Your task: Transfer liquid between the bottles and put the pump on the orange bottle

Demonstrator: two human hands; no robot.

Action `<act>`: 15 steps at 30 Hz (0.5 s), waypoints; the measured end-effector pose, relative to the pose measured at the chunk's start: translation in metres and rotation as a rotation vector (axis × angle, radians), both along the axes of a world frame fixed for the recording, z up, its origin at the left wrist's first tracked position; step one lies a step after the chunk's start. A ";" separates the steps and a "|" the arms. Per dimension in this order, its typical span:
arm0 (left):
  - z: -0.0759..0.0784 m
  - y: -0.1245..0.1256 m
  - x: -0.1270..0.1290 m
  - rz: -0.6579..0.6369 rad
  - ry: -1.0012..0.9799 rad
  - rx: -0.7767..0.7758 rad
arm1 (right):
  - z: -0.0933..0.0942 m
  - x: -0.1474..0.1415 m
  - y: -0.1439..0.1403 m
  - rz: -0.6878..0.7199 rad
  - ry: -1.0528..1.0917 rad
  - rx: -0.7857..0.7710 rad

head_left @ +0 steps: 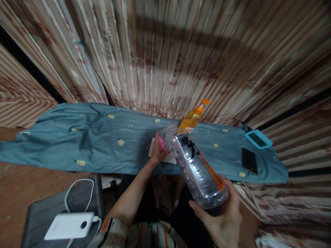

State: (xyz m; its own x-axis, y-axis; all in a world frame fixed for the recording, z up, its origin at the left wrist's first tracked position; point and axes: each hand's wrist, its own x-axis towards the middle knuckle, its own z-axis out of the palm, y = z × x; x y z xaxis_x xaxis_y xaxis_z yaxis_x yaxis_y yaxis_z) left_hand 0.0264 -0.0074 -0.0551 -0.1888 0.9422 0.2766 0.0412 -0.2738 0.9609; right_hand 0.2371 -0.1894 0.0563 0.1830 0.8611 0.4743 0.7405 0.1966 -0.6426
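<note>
A large clear plastic bottle (200, 175) with an orange and black label is tilted across the middle, its base towards me. My right hand (226, 215) grips the bottle near its base, with thumb and fingers on opposite sides. At the upper end, my left hand (158, 150) is closed around a pink round piece (161, 142) beside a clear plastic part (168, 132); whether that part belongs to the bottle I cannot tell. White paper (170, 159) lies under the left hand. Behind the bottle stands an orange pump bottle (191, 119) holding yellow-orange liquid.
A teal cloth with pineapple prints (100, 137) covers the narrow table. A black phone (249, 161) and a light-blue framed device (258, 139) lie at the right end. Lower left, a white power bank (69, 225) with a cable rests on a dark stool (38, 213). Striped curtains (165, 69) hang behind.
</note>
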 end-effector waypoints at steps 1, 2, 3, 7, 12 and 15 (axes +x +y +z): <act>0.000 0.000 0.000 0.001 0.011 0.009 | 0.000 0.000 0.000 -0.001 -0.010 0.003; 0.001 0.001 0.000 0.004 0.024 0.019 | 0.000 0.000 0.000 -0.001 -0.023 0.009; 0.001 0.001 0.000 0.010 0.035 0.029 | 0.001 0.000 0.000 -0.002 -0.039 0.016; 0.003 0.002 0.000 0.026 0.064 0.048 | 0.007 -0.004 0.001 -0.005 -0.077 0.016; 0.004 0.003 -0.001 0.019 0.092 0.065 | 0.013 -0.011 0.002 -0.032 -0.084 0.012; 0.003 0.003 -0.002 0.044 0.120 0.079 | 0.015 -0.014 0.003 -0.048 -0.096 0.009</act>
State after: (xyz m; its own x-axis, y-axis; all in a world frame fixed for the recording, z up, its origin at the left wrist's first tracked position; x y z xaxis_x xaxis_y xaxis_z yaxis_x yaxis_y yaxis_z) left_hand 0.0248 -0.0042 -0.0519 -0.1907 0.9083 0.3724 0.1678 -0.3436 0.9240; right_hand 0.2233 -0.1865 0.0713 0.1777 0.8481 0.4991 0.8074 0.1643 -0.5667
